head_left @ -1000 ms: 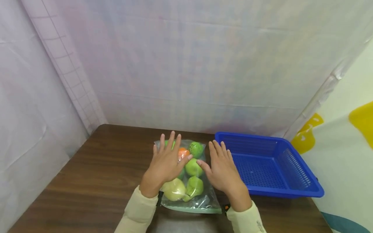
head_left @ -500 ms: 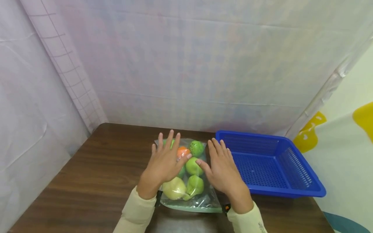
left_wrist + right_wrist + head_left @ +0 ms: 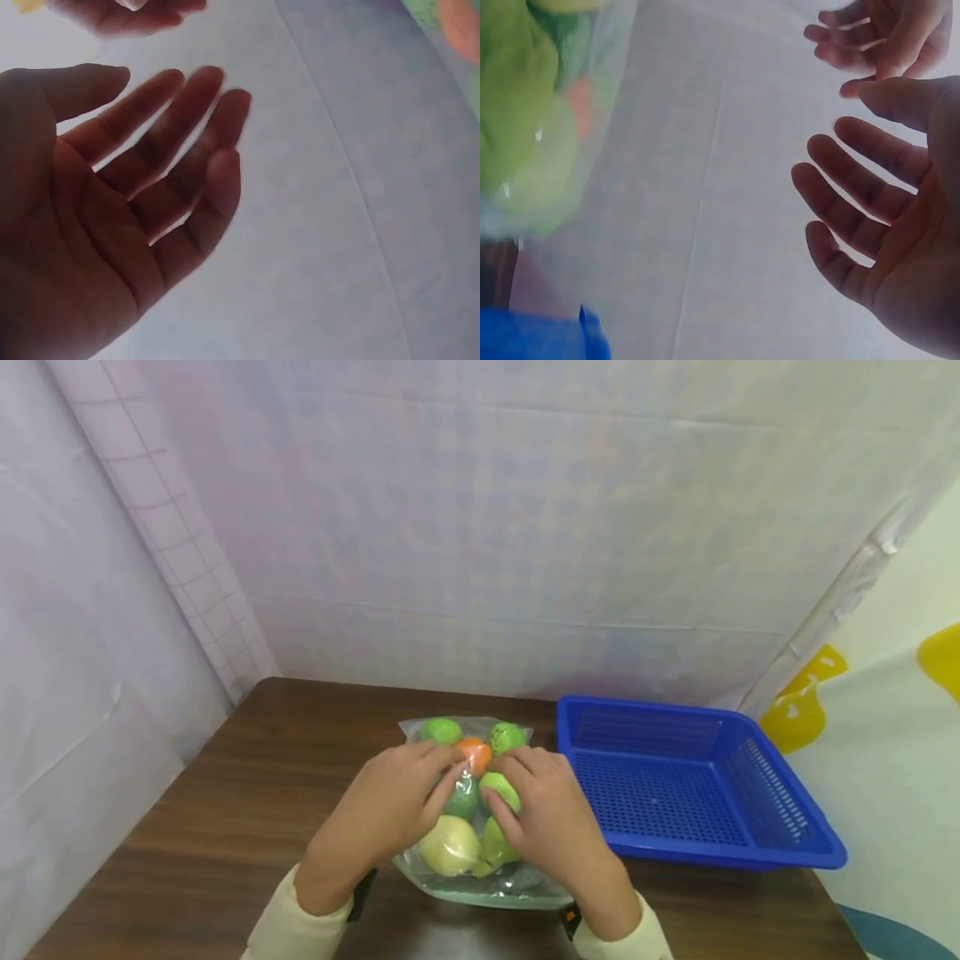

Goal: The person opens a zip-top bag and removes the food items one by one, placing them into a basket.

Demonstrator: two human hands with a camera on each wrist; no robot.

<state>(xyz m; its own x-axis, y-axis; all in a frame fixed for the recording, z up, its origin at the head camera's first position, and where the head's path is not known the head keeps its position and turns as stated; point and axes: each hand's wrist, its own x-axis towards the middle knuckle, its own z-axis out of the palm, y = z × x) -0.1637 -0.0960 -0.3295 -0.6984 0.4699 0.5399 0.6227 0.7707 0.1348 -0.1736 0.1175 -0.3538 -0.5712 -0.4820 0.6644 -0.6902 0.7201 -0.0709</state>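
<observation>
A clear zip bag (image 3: 517, 883) of fruit lies on the brown table. Inside it are a pale yellow-green pear-shaped fruit (image 3: 448, 846), an orange fruit (image 3: 476, 755), a speckled green fruit (image 3: 507, 737) and several other green fruits. My left hand (image 3: 393, 797) hovers over the bag's left side, fingers loosely bent and holding nothing. Over its right side is my right hand (image 3: 553, 810), likewise bent and holding nothing, partly covering a green fruit (image 3: 498, 789). Both wrist views show air between the hands and the bag, with the palms bare.
To the right of the bag stands a blue plastic basket (image 3: 701, 852) with a perforated floor. White sheeting (image 3: 480, 543) hangs behind the table (image 3: 225, 810) and along its left. Yellow shapes (image 3: 795, 718) mark the pale wall at the right.
Both hands have gone from spread, straight fingers to loosely bent ones. The left wrist has shifted left and down. The bag's fruits show more fully between the hands.
</observation>
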